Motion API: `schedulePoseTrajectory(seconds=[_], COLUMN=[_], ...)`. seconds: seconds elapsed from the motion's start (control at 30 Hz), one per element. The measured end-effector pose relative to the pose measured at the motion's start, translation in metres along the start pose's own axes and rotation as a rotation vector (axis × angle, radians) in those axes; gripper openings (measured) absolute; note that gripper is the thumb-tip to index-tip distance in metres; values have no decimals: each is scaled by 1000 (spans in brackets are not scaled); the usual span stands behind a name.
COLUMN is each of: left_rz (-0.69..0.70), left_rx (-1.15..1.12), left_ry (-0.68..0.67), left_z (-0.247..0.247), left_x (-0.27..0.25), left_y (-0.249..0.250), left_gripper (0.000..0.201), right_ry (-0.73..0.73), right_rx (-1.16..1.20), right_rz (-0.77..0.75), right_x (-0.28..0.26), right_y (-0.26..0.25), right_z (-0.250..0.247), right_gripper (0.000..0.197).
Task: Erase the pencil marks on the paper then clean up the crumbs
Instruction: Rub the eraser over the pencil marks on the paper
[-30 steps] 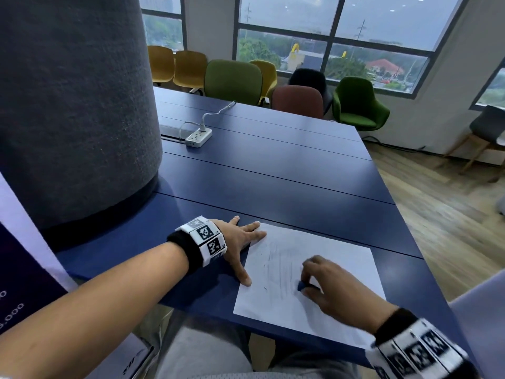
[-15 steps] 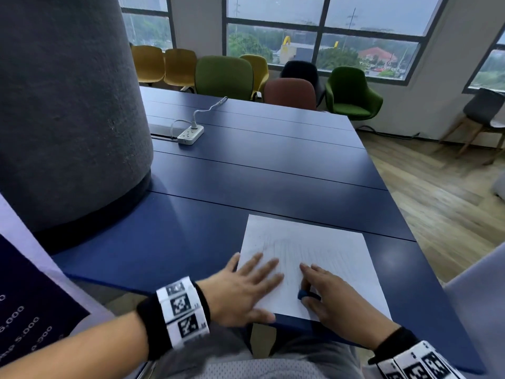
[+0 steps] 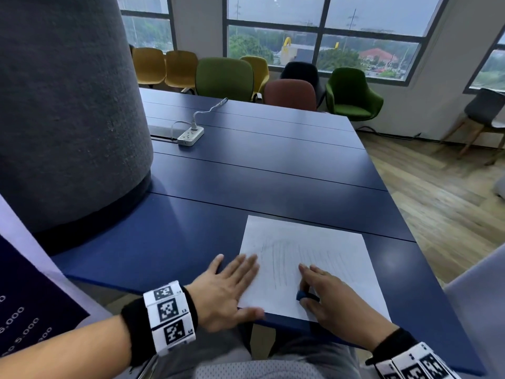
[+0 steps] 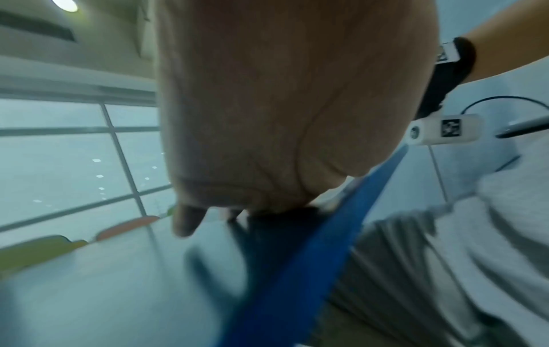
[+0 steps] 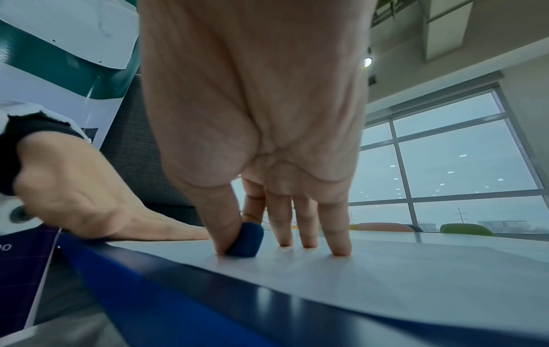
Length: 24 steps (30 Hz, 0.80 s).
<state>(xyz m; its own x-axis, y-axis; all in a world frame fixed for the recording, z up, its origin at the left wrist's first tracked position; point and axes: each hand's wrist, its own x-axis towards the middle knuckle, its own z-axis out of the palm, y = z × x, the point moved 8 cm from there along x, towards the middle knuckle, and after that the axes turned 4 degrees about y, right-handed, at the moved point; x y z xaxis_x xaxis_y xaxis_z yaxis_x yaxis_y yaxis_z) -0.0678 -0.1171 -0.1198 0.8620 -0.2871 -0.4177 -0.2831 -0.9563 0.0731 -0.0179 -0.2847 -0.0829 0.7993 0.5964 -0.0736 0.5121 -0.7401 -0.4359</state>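
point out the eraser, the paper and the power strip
eraser (image 5: pixel 245 239): right wrist view, its blue side face
paper (image 3: pixel 322 242): head view, bare part with pencil marks
power strip (image 3: pixel 190 135): head view, its top face

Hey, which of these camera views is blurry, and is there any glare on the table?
Left wrist view: heavily motion-smeared, the left hand and table edge soft. Head view: mostly sharp, the left hand slightly blurred, a pale sheen on the blue table beside the grey column. Right wrist view: crisp on the right hand pinching the eraser, a bright streak of glare on the table's front edge.
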Motion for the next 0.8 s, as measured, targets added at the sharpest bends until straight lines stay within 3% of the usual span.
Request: schedulePoseTrajectory(seconds=[0.07, 0.13, 0.23, 0.3, 0.4, 0.47, 0.6, 0.67, 0.8], left_rz=[-161, -211, -65, 25, 52, -12, -305, -354, 5], left_rx=[0, 20, 71, 90, 91, 77, 33, 20, 62], left_ry=[15, 43, 69, 47, 21, 15, 10, 41, 43], left_z=[-11, -25, -39, -37, -27, -25, -29, -34, -34], left_x=[4, 12, 33, 46, 56, 53, 47, 50, 56], left_y=[-24, -31, -3, 14, 17, 7, -33, -39, 9], left_gripper=[125, 125, 94, 88, 89, 93, 108, 109, 90], right_ry=[1, -3, 0, -2, -11, -9, -7, -4, -10], right_rx=[-4, -12, -23, -35, -39, -37, -38, -38, -31], right_rz=[-4, 0, 9, 1, -3, -2, 7, 1, -7], right_x=[1, 1, 2, 3, 4, 4, 3, 3, 3], right_y=[0, 0, 3, 1, 0, 1, 2, 1, -2], right_z=[0, 1, -1, 0, 0, -1, 0, -1, -2], right_gripper=[29, 30, 39, 41, 42, 43, 46, 44, 37])
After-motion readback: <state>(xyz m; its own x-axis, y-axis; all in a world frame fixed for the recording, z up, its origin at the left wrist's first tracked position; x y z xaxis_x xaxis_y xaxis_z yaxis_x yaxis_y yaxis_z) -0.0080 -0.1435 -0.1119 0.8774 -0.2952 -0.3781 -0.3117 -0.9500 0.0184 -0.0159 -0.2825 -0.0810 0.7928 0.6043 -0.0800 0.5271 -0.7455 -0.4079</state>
